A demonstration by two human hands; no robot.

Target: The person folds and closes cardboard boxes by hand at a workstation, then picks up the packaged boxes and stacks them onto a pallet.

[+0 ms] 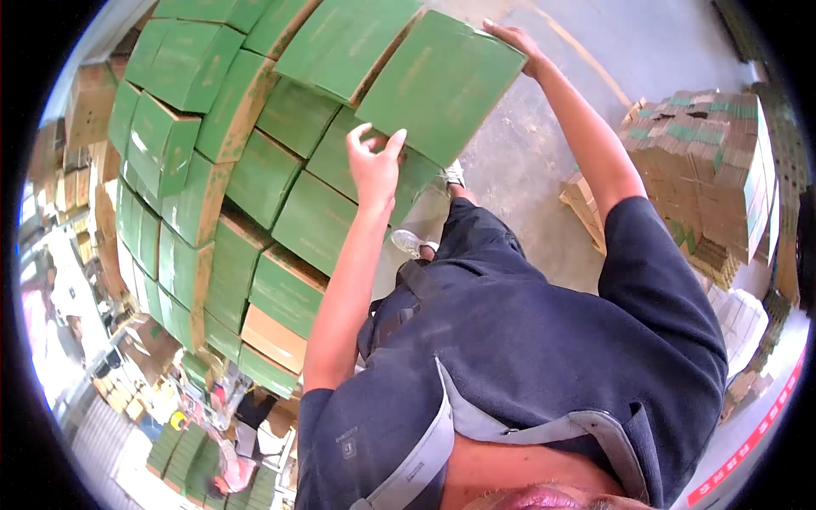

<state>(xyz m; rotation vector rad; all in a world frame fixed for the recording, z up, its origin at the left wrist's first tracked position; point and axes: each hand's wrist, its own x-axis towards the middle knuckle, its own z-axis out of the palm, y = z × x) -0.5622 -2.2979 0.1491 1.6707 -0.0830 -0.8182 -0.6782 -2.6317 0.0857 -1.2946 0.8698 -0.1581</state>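
Note:
A green cardboard box sits at the top right end of a stack of similar boxes, its broad face turned up toward me. My right hand grips its far right corner, fingers over the edge. At the opposite lower left edge is my left hand, with thumb and fingers apart. One fingertip meets or nearly meets the box's edge; contact is unclear. Another green box lies directly to the left, a narrow gap between the two. Lower green boxes show beneath my left hand.
More stacked green boxes extend to the left. On the right stands a pile of flattened cardboard on the concrete floor. A person in a pink top is at the lower left, near rows of green cartons.

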